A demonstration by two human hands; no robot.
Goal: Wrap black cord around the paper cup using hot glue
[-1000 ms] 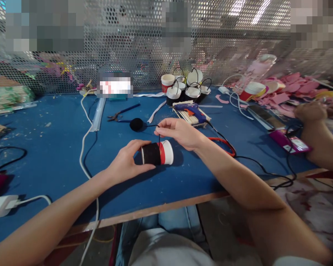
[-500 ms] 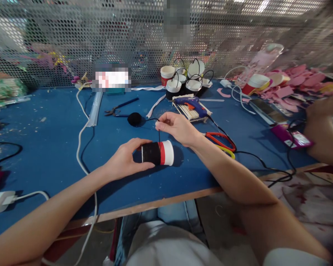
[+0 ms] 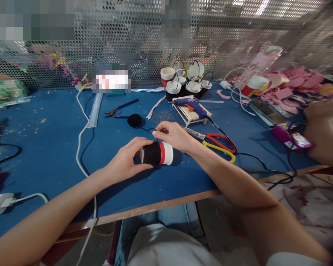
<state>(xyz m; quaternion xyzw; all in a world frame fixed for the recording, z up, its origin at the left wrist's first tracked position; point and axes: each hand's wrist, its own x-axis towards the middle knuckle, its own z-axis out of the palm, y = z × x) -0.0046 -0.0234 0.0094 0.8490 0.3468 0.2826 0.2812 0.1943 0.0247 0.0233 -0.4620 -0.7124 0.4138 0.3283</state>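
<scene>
A paper cup (image 3: 152, 153) lies on its side over the blue table, its far left part wrapped in black yarn, with a red band and white end at the right. My left hand (image 3: 129, 159) grips the cup's left end between thumb and fingers. Just above the cup, my right hand (image 3: 173, 136) pinches a strand of black yarn that runs down to the wrapped part. The strand's other end leads left to a ball of black yarn (image 3: 134, 120) lying on the table.
Scissors (image 3: 219, 143) and a blue glue gun (image 3: 192, 106) on a stick rack lie to the right. Behind stand several black-wrapped cups (image 3: 193, 87). Pliers (image 3: 119, 109) rest at back left. A white cable (image 3: 80, 144) crosses the left side. Another person's arm (image 3: 322, 133) is at far right.
My right hand has come down closer to the cup, shortening the upright stretch of yarn. The cup has turned slightly in my left hand; the yarn ball stays nearly in place.
</scene>
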